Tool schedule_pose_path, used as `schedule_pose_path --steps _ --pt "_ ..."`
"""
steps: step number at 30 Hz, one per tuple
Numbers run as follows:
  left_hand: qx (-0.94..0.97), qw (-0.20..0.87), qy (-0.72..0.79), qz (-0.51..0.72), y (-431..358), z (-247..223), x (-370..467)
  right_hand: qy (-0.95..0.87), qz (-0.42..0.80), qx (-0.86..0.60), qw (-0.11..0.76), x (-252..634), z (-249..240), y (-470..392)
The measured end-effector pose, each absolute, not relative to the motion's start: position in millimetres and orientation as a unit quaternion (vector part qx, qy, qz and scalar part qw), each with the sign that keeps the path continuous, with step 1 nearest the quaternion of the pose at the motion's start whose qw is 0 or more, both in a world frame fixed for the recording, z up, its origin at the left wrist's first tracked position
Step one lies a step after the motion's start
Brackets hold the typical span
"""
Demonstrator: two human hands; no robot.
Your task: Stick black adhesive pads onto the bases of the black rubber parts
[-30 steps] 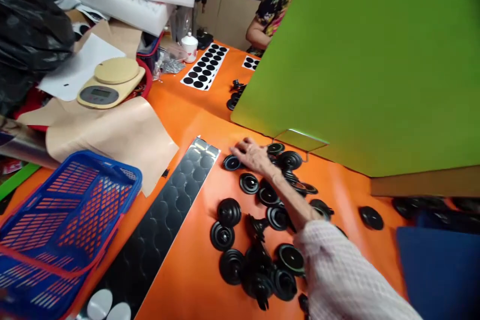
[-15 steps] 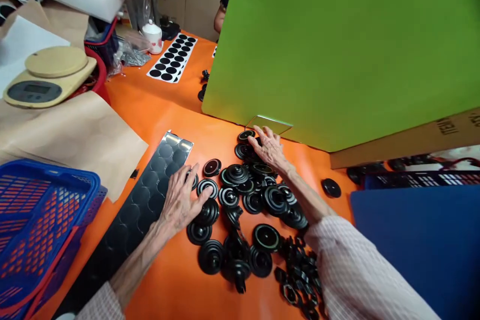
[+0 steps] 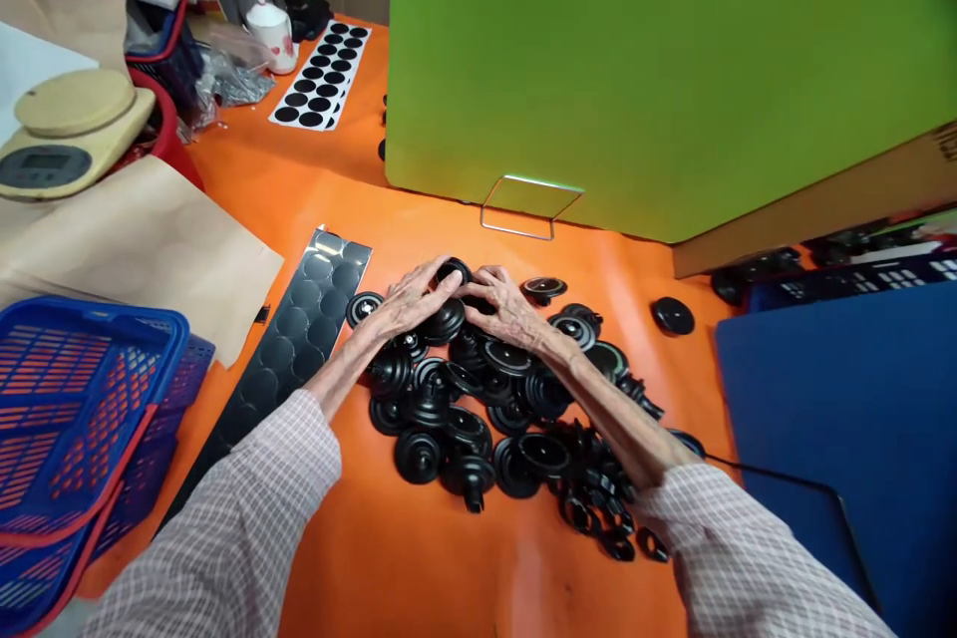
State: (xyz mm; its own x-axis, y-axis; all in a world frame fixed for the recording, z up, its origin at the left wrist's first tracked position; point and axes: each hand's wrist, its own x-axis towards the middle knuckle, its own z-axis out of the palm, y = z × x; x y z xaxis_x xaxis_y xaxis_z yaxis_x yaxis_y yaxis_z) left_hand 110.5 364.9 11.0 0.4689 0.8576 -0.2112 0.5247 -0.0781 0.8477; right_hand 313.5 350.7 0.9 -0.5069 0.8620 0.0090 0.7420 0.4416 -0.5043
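Observation:
Many black round discs with stepped rings (image 3: 419,456) lie in a loose pile, some face up and some tilted. My left hand (image 3: 408,304) is at the pile's far left, fingers and thumb closed around a raised black disc (image 3: 453,269). Another dark disc (image 3: 443,321) sits under its thumb. Facing it, my right hand (image 3: 508,311) curls its fingers and thumb around a dark piece at the pile's far side, mostly hidden by the fingers. Small black clip-like parts (image 3: 598,488) lie in a heap at the pile's near right.
An orange tabletop (image 3: 419,568) bears the pile. Left are a dark strip of round stickers (image 3: 299,319), blue baskets (image 3: 90,399), brown paper (image 3: 186,239) and a scale (image 3: 75,130). A green panel (image 3: 598,70) with a wire loop (image 3: 530,181) stands behind; a blue board (image 3: 844,399) lies right.
Both hands have come together at the far side of the pile, my right hand moving left and my left hand moving away from me. Discs have been pushed closer together, and the camera view has shifted.

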Motion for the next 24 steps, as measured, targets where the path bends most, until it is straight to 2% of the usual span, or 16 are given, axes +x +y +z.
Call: schedule_pose_path --steps 3,9,12,16,20,24 --pt "0.719 0.481 0.458 0.202 336.6 9.3 100.0 -0.847 0.247 -0.448 0.143 314.9 7.1 329.7" --pt "0.737 0.444 0.477 0.179 261.9 16.4 78.9 -0.858 0.270 -0.421 0.119 307.9 15.3 292.5" --pt "0.776 0.338 0.503 0.177 246.1 18.9 67.7 -0.861 0.276 -0.412 0.116 303.8 16.6 280.9" --pt "0.791 0.197 0.545 0.194 263.9 14.7 52.5 -0.856 0.285 -0.415 0.114 298.9 21.2 274.3" --pt "0.807 0.220 0.512 0.194 271.3 10.5 51.5 -0.847 0.322 -0.406 0.120 288.4 33.8 260.6" --pt "0.809 0.251 0.494 0.194 245.7 9.9 59.5 -0.824 0.345 -0.415 0.175 291.7 38.0 250.4"
